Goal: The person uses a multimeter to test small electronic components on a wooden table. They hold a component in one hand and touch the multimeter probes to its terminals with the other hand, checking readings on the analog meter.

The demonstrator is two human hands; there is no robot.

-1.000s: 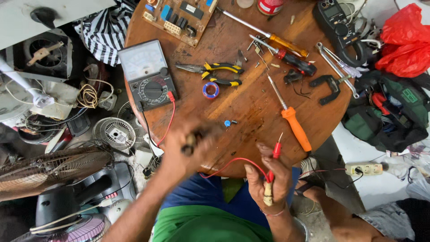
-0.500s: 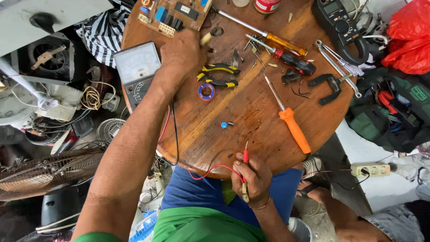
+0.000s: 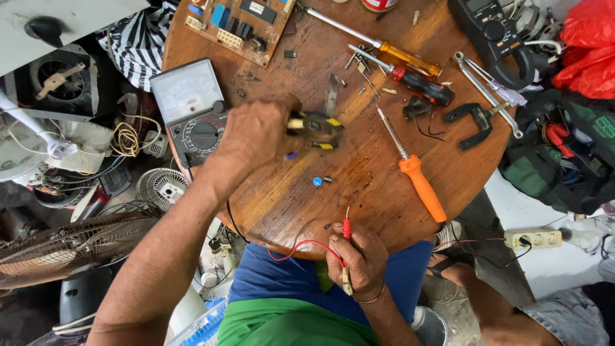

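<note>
My left hand (image 3: 256,131) is closed around a pair of pliers (image 3: 318,126) with black and yellow handles, held just above the round wooden table (image 3: 288,198). Its jaws (image 3: 331,96) point away from me. A small blue component (image 3: 317,182) lies on the wood just below. My right hand (image 3: 359,256) rests at the table's near edge, gripping a red test probe (image 3: 346,229) with its red lead (image 3: 301,247) looping left. An analogue multimeter (image 3: 192,106) sits at the table's left edge, beside my left wrist.
An orange-handled screwdriver (image 3: 413,176) lies right of centre, two more screwdrivers (image 3: 410,70) beyond it. A circuit board (image 3: 240,25) sits at the far edge, a clamp meter (image 3: 490,32) far right. Fan parts (image 3: 57,237) and cables crowd the floor left. A power strip (image 3: 535,238) lies right.
My left hand reached to the far side of the table, then drew back toward the centre with the pliers in it. My right hand stayed at the near edge with the probe.
</note>
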